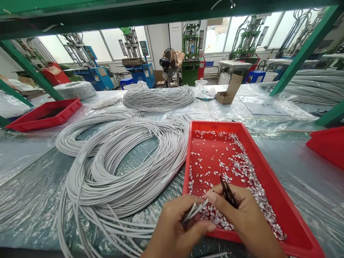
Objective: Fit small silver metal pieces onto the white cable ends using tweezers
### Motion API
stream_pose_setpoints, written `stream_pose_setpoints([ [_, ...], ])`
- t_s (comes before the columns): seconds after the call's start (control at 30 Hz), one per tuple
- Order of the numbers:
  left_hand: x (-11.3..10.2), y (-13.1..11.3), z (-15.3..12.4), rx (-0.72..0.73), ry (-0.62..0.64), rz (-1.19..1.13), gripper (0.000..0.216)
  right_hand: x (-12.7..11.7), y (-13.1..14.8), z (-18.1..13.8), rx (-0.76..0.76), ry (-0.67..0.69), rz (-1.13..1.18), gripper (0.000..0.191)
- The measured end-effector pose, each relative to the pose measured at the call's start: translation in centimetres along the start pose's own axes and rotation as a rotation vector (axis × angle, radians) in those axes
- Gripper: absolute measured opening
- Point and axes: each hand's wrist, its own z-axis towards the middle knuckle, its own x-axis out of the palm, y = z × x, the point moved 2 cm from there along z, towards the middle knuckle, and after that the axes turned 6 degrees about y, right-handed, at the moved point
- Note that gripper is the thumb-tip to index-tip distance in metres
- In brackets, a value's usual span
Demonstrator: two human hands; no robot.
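Observation:
My left hand [176, 229] pinches a few grey cable ends [195, 209] that fan out between its fingers, near the front edge of a red tray [271, 186]. My right hand [242, 218] grips black tweezers [228, 191], tips pointing up and away, and its thumb touches the cable ends. The tray holds several small silver metal pieces [242, 168], thickest along its right side. A big loose coil of grey cable [126, 168] lies on the plastic-covered table left of the tray and trails towards my left hand.
A second coil [158, 97] lies further back, with an open cardboard box [228, 94] beside it. Red trays sit at far left [45, 114] and at the right edge [328, 145]. Green frame posts [301, 53] rise at both sides; machines stand behind.

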Motion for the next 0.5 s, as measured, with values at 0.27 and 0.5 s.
stream_pose_setpoints([
  [0.27,-0.8,1.0,-0.7,-0.062,-0.126,-0.127,0.026,0.8,-0.5,-0.6,0.003,-0.053,0.026,0.027],
  [0.5,-1.2,0.5,-0.1,-0.128,-0.138,-0.198,0.013,1.0,-1.1,-1.2,-0.085,-0.042,-0.036,0.023],
])
